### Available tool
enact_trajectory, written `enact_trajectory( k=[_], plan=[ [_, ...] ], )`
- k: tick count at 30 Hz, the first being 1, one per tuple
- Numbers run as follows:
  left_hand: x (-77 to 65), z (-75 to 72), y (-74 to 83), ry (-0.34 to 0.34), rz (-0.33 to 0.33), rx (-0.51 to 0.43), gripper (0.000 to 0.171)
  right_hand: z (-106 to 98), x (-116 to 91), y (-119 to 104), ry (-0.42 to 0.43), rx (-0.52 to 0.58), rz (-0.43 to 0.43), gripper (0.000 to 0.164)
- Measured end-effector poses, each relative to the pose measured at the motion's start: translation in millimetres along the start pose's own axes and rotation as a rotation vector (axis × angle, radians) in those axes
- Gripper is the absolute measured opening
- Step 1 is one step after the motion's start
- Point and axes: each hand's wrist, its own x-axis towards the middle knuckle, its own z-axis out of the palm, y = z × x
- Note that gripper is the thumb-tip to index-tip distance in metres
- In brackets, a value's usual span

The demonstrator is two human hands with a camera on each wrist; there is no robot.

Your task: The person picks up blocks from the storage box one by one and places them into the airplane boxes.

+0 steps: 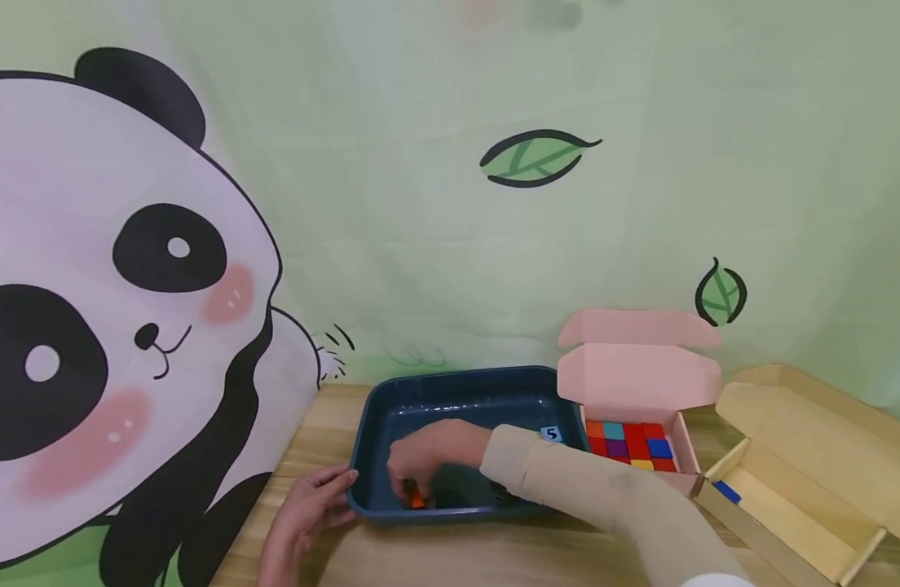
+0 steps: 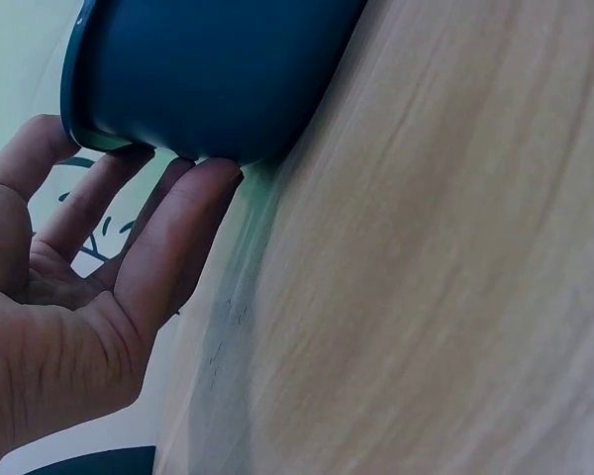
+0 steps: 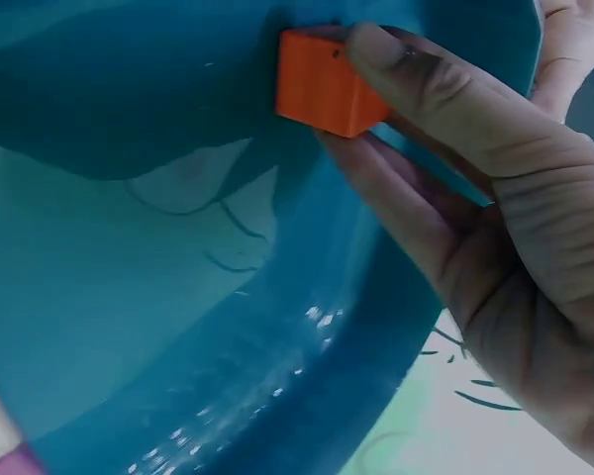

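Note:
A dark blue tray (image 1: 465, 377) stands on the table in the head view. My left hand (image 1: 309, 507) holds it by the left front corner, thumb over the rim, with fingertips (image 2: 213, 178) against the outer wall. Inside the tray, by its front left corner, my right hand (image 1: 431, 456) pinches an orange block (image 3: 317, 84) between thumb and fingers. In the right wrist view the block is close to the tray's wall. A light blue tile with a 5 (image 1: 551, 434) lies at the tray's right end, partly covered by the right sleeve.
Right of the tray is an open pink box (image 1: 687, 444) with several coloured blocks. Beyond it an open tan cardboard box (image 1: 802, 509) holds a blue block (image 1: 727, 492). Behind the wooden table (image 1: 391, 562) hangs a green backdrop (image 1: 421, 204) with a panda.

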Motion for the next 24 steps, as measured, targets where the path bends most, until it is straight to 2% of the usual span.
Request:
enact_trajectory(
  k=[2,5,8,17,24],
  plan=[
    [0.2,0.8,-0.9,-0.004,0.001,0.005,0.044,4.1,-4.4,2.0,0.035,-0.047,-0.032,0.022],
    [0.1,0.7,-1.6,0.013,0.001,0.004,0.045,9.3,-12.5,7.9,0.135,-0.125,-0.071,0.024],
    [1.0,2.4,-2.5,0.014,-0.010,0.005,0.045,15.8,-24.0,15.2,0.213,-0.158,-0.083,0.027],
    [-0.3,0.2,-3.0,-0.013,-0.019,0.004,0.043,27.4,-52.7,24.0,0.353,-0.119,-0.061,0.029],
    [0.1,0.9,-1.8,-0.024,-0.013,-0.005,0.045,37.5,-77.4,31.0,0.425,-0.130,-0.040,0.029]
  ],
)
